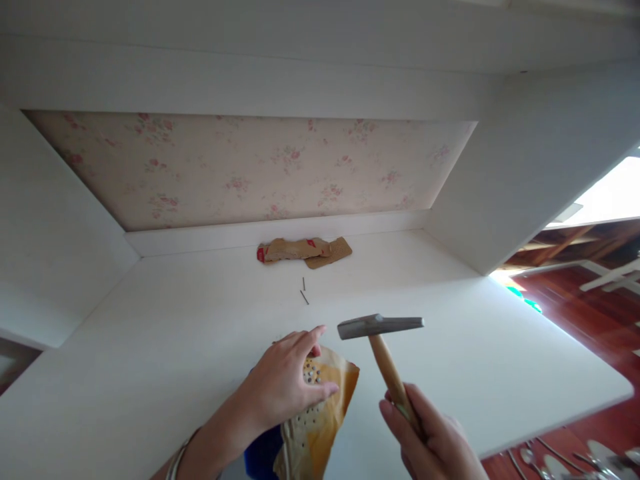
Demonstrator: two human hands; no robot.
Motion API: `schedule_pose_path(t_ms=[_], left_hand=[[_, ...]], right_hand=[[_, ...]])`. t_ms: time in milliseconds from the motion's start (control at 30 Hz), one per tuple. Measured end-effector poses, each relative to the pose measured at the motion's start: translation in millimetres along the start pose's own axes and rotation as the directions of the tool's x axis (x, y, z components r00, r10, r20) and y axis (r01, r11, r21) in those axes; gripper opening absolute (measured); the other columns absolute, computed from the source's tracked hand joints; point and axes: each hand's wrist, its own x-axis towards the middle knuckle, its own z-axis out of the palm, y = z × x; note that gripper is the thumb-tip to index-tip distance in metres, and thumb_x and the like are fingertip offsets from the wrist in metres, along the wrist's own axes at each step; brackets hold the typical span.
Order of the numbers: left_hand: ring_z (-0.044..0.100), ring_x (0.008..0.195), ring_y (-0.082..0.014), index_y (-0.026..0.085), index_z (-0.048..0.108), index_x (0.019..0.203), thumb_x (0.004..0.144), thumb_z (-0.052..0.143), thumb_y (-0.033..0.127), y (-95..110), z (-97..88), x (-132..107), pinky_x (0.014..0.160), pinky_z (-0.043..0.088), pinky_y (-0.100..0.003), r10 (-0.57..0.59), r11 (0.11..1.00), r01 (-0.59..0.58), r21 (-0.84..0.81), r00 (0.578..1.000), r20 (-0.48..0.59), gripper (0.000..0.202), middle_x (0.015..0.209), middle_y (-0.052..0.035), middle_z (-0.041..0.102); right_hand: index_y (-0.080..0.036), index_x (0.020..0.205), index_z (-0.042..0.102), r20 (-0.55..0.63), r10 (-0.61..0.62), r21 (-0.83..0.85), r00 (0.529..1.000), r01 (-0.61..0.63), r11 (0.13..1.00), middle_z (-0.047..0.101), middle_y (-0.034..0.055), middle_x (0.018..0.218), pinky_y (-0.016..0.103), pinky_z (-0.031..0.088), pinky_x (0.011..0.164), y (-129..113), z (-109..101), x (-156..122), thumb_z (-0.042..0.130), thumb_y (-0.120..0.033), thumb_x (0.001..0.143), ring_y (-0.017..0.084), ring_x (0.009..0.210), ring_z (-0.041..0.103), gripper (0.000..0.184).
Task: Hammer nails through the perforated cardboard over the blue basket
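Note:
My right hand [430, 440] grips the wooden handle of a hammer [383, 340], whose grey metal head is raised level above the white tabletop [475, 347]. My left hand [287, 380] rests with fingers curved on an orange-yellow piece of material [320, 427] studded with small metal tacks; I cannot make out whether its fingertips pinch anything. A blue item [263, 457] lies under that piece at the near edge. Two loose nails [303, 291] lie on the surface beyond the hammer head.
A crumpled brown paper packet [303, 251] with a red end lies by the back ledge. A floral-papered back panel [250, 167] and white side walls enclose the surface. On the right, the table edge drops to a red wooden floor with spoons [555, 463].

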Motion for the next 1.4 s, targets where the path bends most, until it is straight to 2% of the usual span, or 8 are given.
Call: schedule_pose_path(t_ms=[233, 333, 467, 767, 967, 1233, 1300, 1400], left_hand=[[0.066, 0.105, -0.0182, 0.023, 0.059, 0.129, 0.097, 0.048, 0.041, -2.3, -7.7, 0.3, 0.098, 0.05, -0.031, 0.033, 0.989, -0.041, -0.143, 0.998, -0.062, 0.038, 0.111, -0.0039, 0.071], [0.066, 0.107, -0.0185, 0.023, 0.064, 0.122, 0.099, 0.044, 0.04, -4.0, -8.8, 2.3, 0.098, 0.051, -0.031, 0.015, 0.988, -0.032, -0.152, 0.993, -0.113, 0.035, 0.117, -0.0043, 0.071], [0.069, 0.098, -0.0185, 0.024, 0.067, 0.117, 0.1, 0.041, 0.039, -5.4, -7.4, 3.9, 0.094, 0.053, -0.031, 0.048, 0.992, -0.065, -0.106, 0.986, -0.16, 0.034, 0.105, -0.0032, 0.074], [0.069, 0.094, -0.0167, 0.024, 0.068, 0.11, 0.1, 0.042, 0.038, -5.3, -16.8, -4.4, 0.088, 0.055, -0.027, 0.025, 0.988, -0.063, -0.141, 0.967, -0.255, 0.031, 0.096, -0.0016, 0.073], [0.071, 0.094, -0.0181, 0.024, 0.068, 0.107, 0.095, 0.053, 0.041, -16.7, -27.5, -32.5, 0.087, 0.056, -0.026, -0.095, 0.987, 0.022, -0.162, 0.882, -0.462, 0.026, 0.099, -0.002, 0.074], [0.07, 0.095, -0.0209, 0.023, 0.065, 0.109, 0.089, 0.059, 0.046, -55.4, -12.3, -89.6, 0.084, 0.059, -0.027, -0.274, 0.96, 0.183, -0.21, 0.755, -0.595, 0.03, 0.114, -0.0066, 0.069], [0.07, 0.096, -0.0214, 0.023, 0.065, 0.111, 0.089, 0.06, 0.044, -64.1, -9.7, -98.6, 0.083, 0.06, -0.028, -0.257, 0.965, 0.167, -0.204, 0.769, -0.586, 0.031, 0.12, -0.0078, 0.065], [0.063, 0.116, -0.0243, 0.027, 0.066, 0.115, 0.09, 0.058, 0.039, -67.2, -7.3, -104.4, 0.093, 0.056, -0.031, -0.182, 0.982, 0.127, -0.143, 0.843, -0.507, 0.029, 0.132, -0.0071, 0.059]], right_hand=[[-0.024, 0.07, 0.043, -0.041, 0.227, 0.181, 0.973, -0.216, 0.959, 0.029, -0.0115, 0.051, 0.019, 0.022, 0.035, 1.8, -0.7, 0.9, 0.052, -0.065, 0.087, 0.007, 0.039, 0.03, 0.045], [-0.024, 0.068, 0.048, 0.001, 0.246, 0.182, 0.969, -0.242, 0.953, 0.03, -0.0118, 0.044, 0.018, 0.019, 0.032, 9.1, 3.8, -0.1, 0.048, -0.066, 0.088, 0.006, 0.034, 0.029, 0.047], [-0.021, 0.08, 0.055, 0.042, 0.264, 0.182, 0.964, -0.267, 0.946, 0.033, -0.0125, 0.041, 0.018, 0.018, 0.029, 14.0, 16.0, 1.6, 0.047, -0.07, 0.086, 0.006, 0.029, 0.029, 0.05], [-0.025, 0.076, 0.038, 0.131, 0.292, 0.345, 0.948, -0.319, 0.883, 0.038, -0.0156, 0.047, 0.012, 0.021, 0.022, -1.7, 55.2, 15.1, 0.06, -0.065, 0.08, 0.001, 0.022, 0.031, 0.046], [-0.023, 0.079, 0.037, 0.123, 0.297, 0.422, 0.947, -0.321, 0.848, 0.051, -0.0121, 0.062, 0.01, 0.022, 0.022, -9.6, 56.6, 18.6, 0.064, -0.056, 0.08, -0.003, 0.023, 0.033, 0.043], [-0.023, 0.079, 0.04, 0.084, 0.27, 0.447, 0.959, -0.278, 0.85, 0.055, -0.0098, 0.064, 0.009, 0.019, 0.022, 0.4, 46.5, 13.1, 0.062, -0.066, 0.079, -0.003, 0.023, 0.034, 0.048], [-0.023, 0.079, 0.04, 0.091, 0.278, 0.442, 0.956, -0.289, 0.849, 0.058, -0.0083, 0.065, 0.01, 0.019, 0.023, 2.7, 42.4, 11.5, 0.061, -0.068, 0.078, -0.002, 0.023, 0.034, 0.05], [-0.022, 0.082, 0.042, 0.102, 0.294, 0.447, 0.95, -0.308, 0.84, 0.062, -0.0064, 0.067, 0.01, 0.018, 0.024, 4.2, 38.1, 9.6, 0.064, -0.069, 0.075, -0.003, 0.023, 0.033, 0.052]])
